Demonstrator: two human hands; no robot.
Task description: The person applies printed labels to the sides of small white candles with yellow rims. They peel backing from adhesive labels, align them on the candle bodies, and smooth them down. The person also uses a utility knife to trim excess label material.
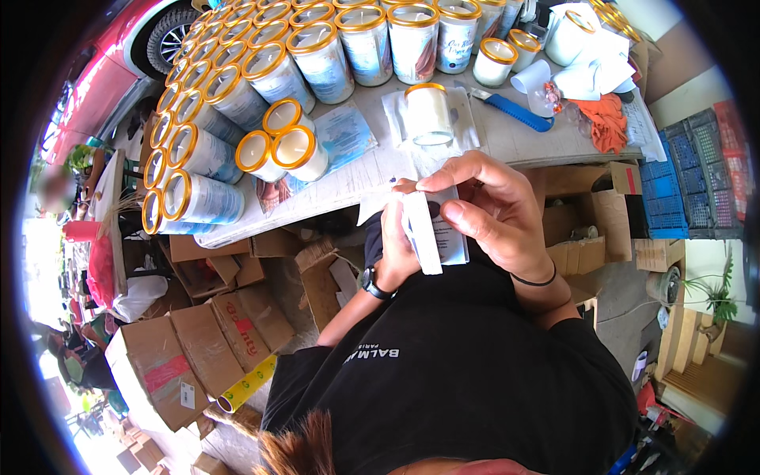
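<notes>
In front of my chest, my left hand point(399, 240) grips a stack of printed paper labels point(423, 234), seen partly edge-on. The thumb and forefinger of my right hand point(502, 217) are apart at the stack's upper end; whether they pinch a sheet cannot be told. Just beyond my hands, an unlabelled white candle in a glass jar point(428, 116) with a gold rim lies tilted on pale backing sheets. Right of it rests a blue utility knife point(519, 111). Printed labels point(344, 135) lie flat on the table, beside small gold-rimmed candles point(294, 148).
Many labelled candle jars point(320, 62) crowd the table's point(522, 142) far and left sides. An orange cloth point(605, 122) and crumpled white paper point(597, 74) lie at the right. Cardboard boxes point(196, 350) stand on the floor at left, plastic crates point(692, 172) at right.
</notes>
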